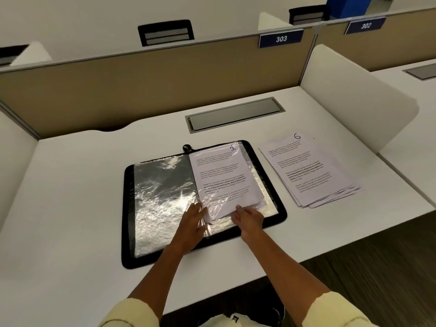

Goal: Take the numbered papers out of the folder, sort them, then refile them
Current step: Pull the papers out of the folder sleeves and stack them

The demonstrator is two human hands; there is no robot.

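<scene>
Head view: refiling begun, sheet 1 (224,175) half-sleeved in folder (203,204), both hands' fingers (197,210) pressing its near edge, stack (313,173) right on counter (82,185) unfiled.

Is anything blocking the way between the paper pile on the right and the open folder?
Nothing visible: bare desk separates the paper pile from the folder. Both hands are at sheet 1.

"303" and "302" on blue plates (280,38); seemingly "1" on filed sheet (224,175), "6" on stack (311,171).
</scene>
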